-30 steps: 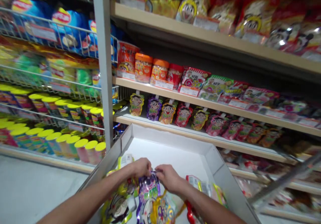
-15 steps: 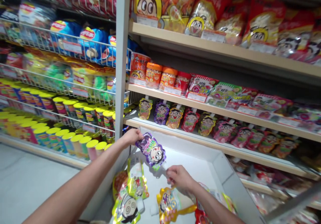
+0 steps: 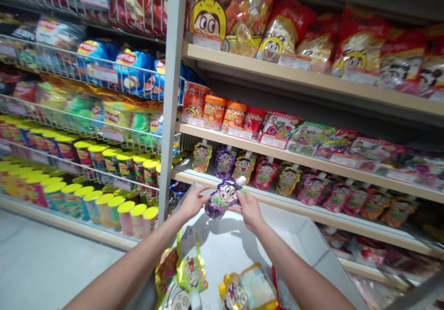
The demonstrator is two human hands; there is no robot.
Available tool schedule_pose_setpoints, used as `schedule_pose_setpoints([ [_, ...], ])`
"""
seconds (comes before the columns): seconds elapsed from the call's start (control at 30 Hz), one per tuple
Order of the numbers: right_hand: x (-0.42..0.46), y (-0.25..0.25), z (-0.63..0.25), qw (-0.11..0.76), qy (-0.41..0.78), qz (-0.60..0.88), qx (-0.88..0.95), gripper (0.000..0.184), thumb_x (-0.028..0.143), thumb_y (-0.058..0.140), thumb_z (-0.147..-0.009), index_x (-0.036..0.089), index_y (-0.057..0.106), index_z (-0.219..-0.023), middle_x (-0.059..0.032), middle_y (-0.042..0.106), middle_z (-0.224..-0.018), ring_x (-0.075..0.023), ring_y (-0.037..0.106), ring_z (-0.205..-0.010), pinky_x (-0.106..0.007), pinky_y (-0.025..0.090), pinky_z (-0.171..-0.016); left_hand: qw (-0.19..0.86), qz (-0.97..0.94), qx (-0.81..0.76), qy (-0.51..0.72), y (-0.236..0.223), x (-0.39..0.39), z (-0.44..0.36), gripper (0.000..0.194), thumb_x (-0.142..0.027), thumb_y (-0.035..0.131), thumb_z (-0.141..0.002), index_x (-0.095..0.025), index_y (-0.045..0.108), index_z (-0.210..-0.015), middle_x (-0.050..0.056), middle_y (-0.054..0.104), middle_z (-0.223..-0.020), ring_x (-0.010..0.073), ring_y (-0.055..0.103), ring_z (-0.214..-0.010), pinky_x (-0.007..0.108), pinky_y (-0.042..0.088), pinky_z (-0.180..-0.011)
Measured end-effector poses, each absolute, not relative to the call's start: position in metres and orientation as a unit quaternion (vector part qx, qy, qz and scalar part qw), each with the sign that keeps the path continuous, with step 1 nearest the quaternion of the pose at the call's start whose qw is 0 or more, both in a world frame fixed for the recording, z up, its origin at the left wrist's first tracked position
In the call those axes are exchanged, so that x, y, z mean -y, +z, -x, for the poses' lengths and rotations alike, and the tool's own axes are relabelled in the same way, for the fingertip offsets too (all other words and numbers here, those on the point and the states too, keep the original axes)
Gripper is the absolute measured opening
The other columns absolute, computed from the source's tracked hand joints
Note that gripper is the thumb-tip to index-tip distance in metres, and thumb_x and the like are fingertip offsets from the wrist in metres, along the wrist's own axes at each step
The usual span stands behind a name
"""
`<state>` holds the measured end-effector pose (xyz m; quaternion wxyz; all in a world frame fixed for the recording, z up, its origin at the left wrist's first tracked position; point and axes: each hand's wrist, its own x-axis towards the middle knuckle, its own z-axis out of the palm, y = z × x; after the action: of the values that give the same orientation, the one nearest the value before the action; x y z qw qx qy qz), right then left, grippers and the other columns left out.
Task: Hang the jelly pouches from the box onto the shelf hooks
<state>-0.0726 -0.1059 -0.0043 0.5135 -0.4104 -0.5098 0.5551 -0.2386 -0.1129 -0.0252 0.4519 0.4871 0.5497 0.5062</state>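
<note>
A purple spouted jelly pouch [image 3: 224, 200] with a cartoon face is held over the white bin [image 3: 239, 245], upright but leaning, its white cap at the top right. My right hand [image 3: 250, 209] grips its right edge between thumb and fingers. At the pouch's left edge, the thumb and fingertips of my left hand [image 3: 194, 203] close on it. Down in the bin, yellow-green pouches [image 3: 192, 268] lie at the left and an orange-yellow pouch [image 3: 249, 289] lies near the front, partly cut off by the frame.
Behind the bin, a shelf holds a row of upright jelly pouches, including a purple one [image 3: 225, 162] and a red one [image 3: 265, 173]. Orange-lidded jars [image 3: 214, 112] stand one shelf higher. A grey post [image 3: 172, 97] divides this from wire racks with chip bags and yellow-lidded canisters [image 3: 126, 215].
The purple pouch has been turned from cap-down to cap-up and raised towards the shelf. My right hand has moved up to its side; my left hand stays at its left edge.
</note>
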Motion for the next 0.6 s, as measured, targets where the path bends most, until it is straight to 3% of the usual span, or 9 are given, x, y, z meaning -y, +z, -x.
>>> schedule_pose_setpoints([
  [0.17, 0.088, 0.019, 0.088, 0.508, 0.519, 0.403, 0.557, 0.024, 0.035, 0.052, -0.063, 0.012, 0.051, -0.071, -0.0006, 0.057, -0.062, -0.0103, 0.054, -0.054, -0.023, 0.049, -0.044, 0.467, -0.486, -0.511, 0.534, -0.016, 0.104, 0.227, 0.014, -0.026, 0.051, -0.062, -0.013, 0.057, -0.064, -0.001, 0.059, -0.061, 0.0095, 0.052, -0.054, 0.020, 0.042, -0.050],
  [0.27, 0.080, 0.016, 0.095, 0.528, 0.498, 0.408, 0.554, 0.031, 0.032, 0.052, -0.063, 0.016, 0.049, -0.089, -0.0025, 0.058, -0.079, -0.0129, 0.056, -0.067, -0.023, 0.050, -0.046, 0.423, -0.444, -0.531, 0.585, -0.016, 0.089, 0.226, 0.010, -0.022, 0.049, -0.064, -0.014, 0.055, -0.063, -0.002, 0.057, -0.058, 0.0078, 0.050, -0.048, 0.019, 0.042, -0.048],
  [0.37, 0.069, 0.006, 0.103, 0.537, 0.483, 0.434, 0.538, 0.048, 0.030, 0.049, -0.064, 0.018, 0.036, -0.109, -0.0061, 0.056, -0.094, -0.0154, 0.057, -0.074, -0.023, 0.049, -0.048, 0.396, -0.430, -0.537, 0.609, -0.013, 0.069, 0.227, 0.010, -0.019, 0.047, -0.065, -0.014, 0.053, -0.059, -0.002, 0.055, -0.056, 0.0068, 0.049, -0.044, 0.019, 0.043, -0.047],
  [0.6, 0.021, -0.010, 0.126, 0.576, 0.328, 0.472, 0.581, 0.051, 0.020, 0.046, -0.066, 0.012, 0.034, -0.114, -0.0116, 0.053, -0.106, -0.0169, 0.051, -0.095, -0.029, 0.041, -0.080, 0.350, -0.413, -0.577, 0.612, -0.006, 0.014, 0.223, 0.012, -0.018, 0.045, -0.068, -0.012, 0.055, -0.067, 0.001, 0.057, -0.061, 0.0061, 0.049, -0.045, 0.016, 0.042, -0.045],
])
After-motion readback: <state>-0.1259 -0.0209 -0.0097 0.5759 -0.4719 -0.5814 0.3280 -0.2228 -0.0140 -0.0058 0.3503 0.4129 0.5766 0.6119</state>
